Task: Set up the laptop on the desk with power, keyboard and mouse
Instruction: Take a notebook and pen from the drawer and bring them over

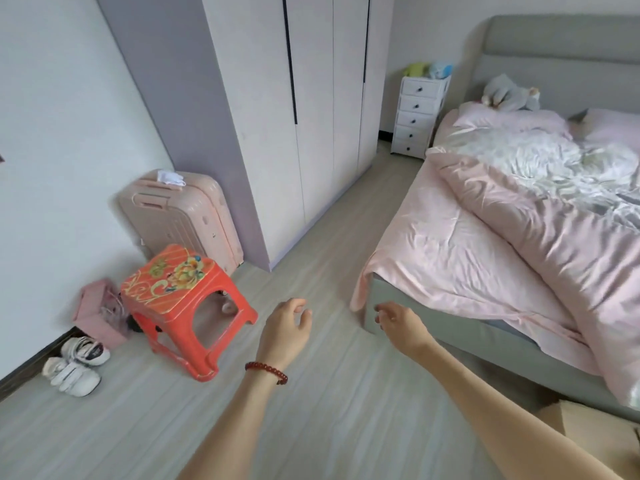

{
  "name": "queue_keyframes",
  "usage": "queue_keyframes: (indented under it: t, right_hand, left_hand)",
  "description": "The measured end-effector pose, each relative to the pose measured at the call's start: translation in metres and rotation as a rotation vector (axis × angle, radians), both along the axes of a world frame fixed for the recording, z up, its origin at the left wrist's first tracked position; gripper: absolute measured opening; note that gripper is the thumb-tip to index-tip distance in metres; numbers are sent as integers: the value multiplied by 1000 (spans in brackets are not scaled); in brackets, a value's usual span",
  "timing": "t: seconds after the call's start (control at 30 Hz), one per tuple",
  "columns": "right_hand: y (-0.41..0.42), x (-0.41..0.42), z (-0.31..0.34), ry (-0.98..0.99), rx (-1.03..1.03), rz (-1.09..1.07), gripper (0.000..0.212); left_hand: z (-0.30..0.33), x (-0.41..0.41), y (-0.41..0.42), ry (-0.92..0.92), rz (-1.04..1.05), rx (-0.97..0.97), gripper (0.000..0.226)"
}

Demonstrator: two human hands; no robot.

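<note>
**Two empty hands over a bedroom floor, no laptop in sight**

Head view. Two bare forearms reach forward above the pale wood-look floor (339,427). The left hand (285,329) hangs with its fingers loosely curled and parted, holding nothing; one bracelet (266,371) of dark red beads circles its wrist. The right hand (398,323) is likewise loose and empty, fingers bent downward, just in front of the grey corner of the bed frame (433,336). The two hands are near each other but apart.

The laptop, its power lead, the keyboard, the mouse and the desk do not appear anywhere in this view, so where they are cannot be told.

Counted, the room holds: one red plastic stool (183,299) with a floral pattern on its seat; one pink hard-shell suitcase (180,216) standing against the wall with a white cloth (170,177) on top; one pink box (98,311) beside the stool; two white shoes (78,365) by the skirting board; one tall wardrobe (311,116) with dark vertical handle strips; one white chest (417,116) with five drawers; one bed with a pink quilt (536,237), and a soft toy (509,95) by the headboard. A cardboard box (595,431) shows at the lower right edge.

No brand, label or legible writing can be made out on anything.
</note>
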State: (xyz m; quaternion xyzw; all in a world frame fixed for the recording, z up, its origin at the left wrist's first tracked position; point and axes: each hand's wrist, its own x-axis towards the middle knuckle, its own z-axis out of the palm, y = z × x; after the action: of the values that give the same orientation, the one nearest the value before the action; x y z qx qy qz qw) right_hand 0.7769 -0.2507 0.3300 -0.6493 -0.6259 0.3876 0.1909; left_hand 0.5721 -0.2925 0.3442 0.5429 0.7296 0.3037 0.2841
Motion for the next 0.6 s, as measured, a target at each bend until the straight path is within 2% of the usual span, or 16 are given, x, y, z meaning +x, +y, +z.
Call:
queue_keyframes:
  t: [0.2, 0.37, 0.5, 0.6]
  right_hand:
    - [201, -67, -1, 42, 37, 46, 29]
    - [382, -105, -3, 48, 30, -57, 30]
    - [497, -106, 20, 59, 55, -158, 29]
    - [569, -88, 26, 73, 82, -269, 28]
  left_hand:
    - [-2, -75, 188, 51, 39, 8, 27]
    - [-7, -125, 379, 48, -19, 14, 28]
    - [7, -132, 518, 40, -102, 18, 25]
    - [13, -106, 617, 13, -222, 18, 25]
